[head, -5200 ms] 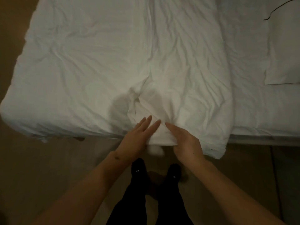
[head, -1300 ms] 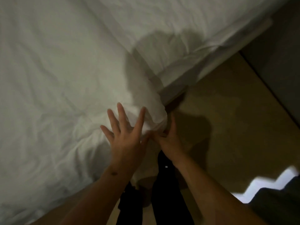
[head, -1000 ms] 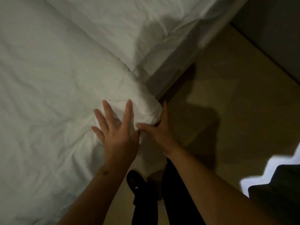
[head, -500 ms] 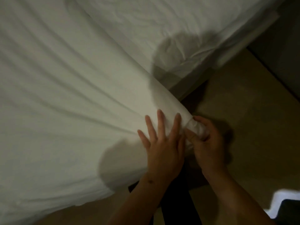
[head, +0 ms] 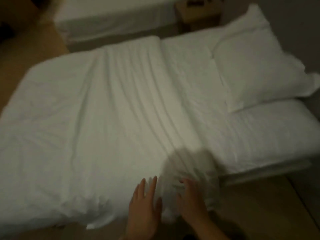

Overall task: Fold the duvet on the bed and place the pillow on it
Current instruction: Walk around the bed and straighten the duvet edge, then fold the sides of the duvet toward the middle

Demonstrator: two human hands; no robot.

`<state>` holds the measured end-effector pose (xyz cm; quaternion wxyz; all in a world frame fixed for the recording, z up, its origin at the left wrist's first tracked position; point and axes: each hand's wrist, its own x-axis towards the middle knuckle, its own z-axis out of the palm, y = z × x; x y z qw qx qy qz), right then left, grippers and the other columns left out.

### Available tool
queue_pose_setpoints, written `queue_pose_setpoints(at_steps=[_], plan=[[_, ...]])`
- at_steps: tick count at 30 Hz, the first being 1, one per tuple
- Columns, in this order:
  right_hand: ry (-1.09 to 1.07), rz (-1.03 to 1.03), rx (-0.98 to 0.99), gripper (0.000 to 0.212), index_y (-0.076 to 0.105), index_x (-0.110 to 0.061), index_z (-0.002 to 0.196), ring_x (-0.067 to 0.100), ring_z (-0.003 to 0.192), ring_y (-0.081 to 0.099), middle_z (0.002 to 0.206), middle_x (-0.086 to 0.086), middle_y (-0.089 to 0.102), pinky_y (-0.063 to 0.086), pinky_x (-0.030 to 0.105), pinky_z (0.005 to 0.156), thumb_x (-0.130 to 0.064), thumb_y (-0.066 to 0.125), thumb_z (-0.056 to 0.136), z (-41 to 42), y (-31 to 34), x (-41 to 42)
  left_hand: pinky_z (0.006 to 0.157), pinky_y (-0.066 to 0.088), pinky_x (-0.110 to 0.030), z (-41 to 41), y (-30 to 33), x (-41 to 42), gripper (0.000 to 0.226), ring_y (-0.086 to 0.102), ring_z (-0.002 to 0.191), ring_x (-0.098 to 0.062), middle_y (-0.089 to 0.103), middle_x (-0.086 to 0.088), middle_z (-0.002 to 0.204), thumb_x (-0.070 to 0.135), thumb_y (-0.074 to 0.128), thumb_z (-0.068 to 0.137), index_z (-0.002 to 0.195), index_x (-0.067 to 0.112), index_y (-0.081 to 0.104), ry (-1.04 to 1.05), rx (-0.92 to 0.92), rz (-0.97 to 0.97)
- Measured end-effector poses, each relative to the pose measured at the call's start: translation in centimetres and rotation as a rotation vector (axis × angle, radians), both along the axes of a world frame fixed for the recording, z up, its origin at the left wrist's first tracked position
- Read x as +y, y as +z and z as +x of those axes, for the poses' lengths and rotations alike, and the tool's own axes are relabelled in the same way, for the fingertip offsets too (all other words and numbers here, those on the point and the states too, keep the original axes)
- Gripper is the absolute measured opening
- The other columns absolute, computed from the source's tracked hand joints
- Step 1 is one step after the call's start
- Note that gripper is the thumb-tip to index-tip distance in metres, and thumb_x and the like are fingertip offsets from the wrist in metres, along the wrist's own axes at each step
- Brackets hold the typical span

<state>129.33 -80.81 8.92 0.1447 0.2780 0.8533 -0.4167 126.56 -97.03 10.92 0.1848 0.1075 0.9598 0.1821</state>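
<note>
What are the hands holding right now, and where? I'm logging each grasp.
The right hand has a grip on the duvet at its near corner; the left hand lies flat, fingers spread, holding nothing.

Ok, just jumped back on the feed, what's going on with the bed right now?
A person is working the white duvet at the near edge of the bed. The left hand lies flat with its fingers spread on the cover; the right hand is at the bunched corner, though blur hides whether it grips. The duvet is spread out, not yet folded small. The pillow sits at the bed's far right end, not on the duvet.
</note>
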Motion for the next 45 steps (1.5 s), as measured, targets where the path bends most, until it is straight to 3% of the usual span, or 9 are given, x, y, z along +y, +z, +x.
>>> queue_pose_setpoints(at_steps=[2, 4, 7, 12, 19, 30, 33, 38, 45], plan=[[0.097, 0.021, 0.044, 0.041, 0.053, -0.018, 0.124, 0.022, 0.123, 0.049, 0.129, 0.005, 0.051, 0.037, 0.030, 0.105, -0.025, 0.056, 0.084, -1.1, 4.0, -3.5, 0.108, 0.041, -0.040, -0.7, 4.5, -4.1, 0.064, 0.034, 0.144, -0.024, 0.027, -0.002, 0.161, 0.052, 0.039, 0.096, 0.151, 0.052, 0.007, 0.093, 0.046, 0.029], [0.191, 0.058, 0.043, 0.038, 0.052, -0.021, 0.124, 0.020, 0.122, 0.047, 0.131, 0.002, 0.048, 0.036, 0.026, 0.102, -0.025, 0.058, 0.087, -1.3, 7.8, -7.8, 0.114, 0.032, -0.036, -0.3, 7.9, -8.9, 0.064, 0.025, 0.147, -0.022, 0.018, 0.001, 0.164, 0.046, 0.044, 0.099, 0.153, 0.047, 0.010, 0.193, 0.098, 0.107], [0.278, 0.090, 0.057, 0.035, 0.050, -0.026, 0.125, 0.016, 0.118, 0.047, 0.132, -0.002, 0.045, 0.041, 0.024, 0.095, -0.027, 0.057, 0.091, -0.8, 12.4, -14.9, 0.115, 0.031, -0.036, 1.2, 12.0, -15.8, 0.063, 0.027, 0.146, -0.022, 0.019, -0.001, 0.163, 0.047, 0.043, 0.100, 0.154, 0.044, 0.010, 0.321, 0.137, 0.193], [0.363, 0.105, 0.116, 0.036, 0.046, -0.028, 0.129, 0.014, 0.121, 0.048, 0.139, -0.003, 0.041, 0.044, 0.025, 0.099, -0.032, 0.055, 0.095, 0.3, 17.1, -27.1, 0.117, 0.027, -0.037, 5.1, 16.1, -26.1, 0.060, 0.024, 0.147, -0.022, 0.016, 0.000, 0.164, 0.052, 0.035, 0.101, 0.154, 0.047, 0.008, 0.444, 0.174, 0.195], [0.460, 0.096, 0.167, 0.035, 0.046, -0.026, 0.127, 0.016, 0.114, 0.053, 0.135, -0.001, 0.043, 0.047, 0.025, 0.094, -0.033, 0.055, 0.094, 2.1, 19.2, -37.4, 0.114, 0.035, -0.041, 9.1, 17.3, -37.3, 0.060, 0.031, 0.143, -0.026, 0.026, -0.004, 0.159, 0.046, 0.042, 0.101, 0.155, 0.040, 0.016, 0.542, 0.173, 0.228], [0.383, 0.177, 0.089, 0.043, 0.044, -0.020, 0.135, 0.021, 0.117, 0.050, 0.137, 0.005, 0.042, 0.045, 0.031, 0.095, -0.030, 0.052, 0.094, 0.4, 17.9, -35.1, 0.112, 0.036, -0.042, 7.7, 15.5, -39.3, 0.061, 0.034, 0.141, -0.029, 0.030, -0.007, 0.156, 0.045, 0.043, 0.100, 0.155, 0.039, 0.018, 0.500, 0.119, 0.221], [0.356, 0.212, 0.119, 0.051, 0.038, -0.024, 0.144, 0.022, 0.132, 0.038, 0.148, 0.003, 0.037, 0.039, 0.035, 0.105, -0.032, 0.050, 0.095, -1.6, 17.4, -33.3, 0.113, 0.034, -0.040, 4.6, 15.5, -37.7, 0.061, 0.035, 0.139, -0.029, 0.027, -0.007, 0.159, 0.048, 0.039, 0.101, 0.155, 0.040, 0.013, 0.432, 0.107, 0.146], [0.362, 0.370, 0.048, 0.059, 0.024, -0.037, 0.152, 0.023, 0.148, 0.009, 0.163, -0.003, 0.013, 0.029, 0.047, 0.112, -0.044, 0.043, 0.096, -6.8, 16.0, -28.7, 0.113, 0.032, -0.042, -2.9, 15.4, -33.5, 0.062, 0.029, 0.143, -0.027, 0.021, -0.004, 0.161, 0.048, 0.036, 0.101, 0.156, 0.041, 0.007, 0.353, 0.069, 0.091], [0.346, 0.307, -0.114, 0.061, 0.021, -0.037, 0.152, 0.025, 0.149, 0.008, 0.164, -0.002, 0.010, 0.027, 0.050, 0.112, -0.044, 0.044, 0.095, -14.9, 13.1, -22.5, 0.110, 0.038, -0.042, -11.4, 12.5, -28.5, 0.068, 0.035, 0.141, -0.027, 0.024, -0.007, 0.160, 0.048, 0.044, 0.099, 0.156, 0.039, 0.008, 0.363, -0.016, 0.036]])
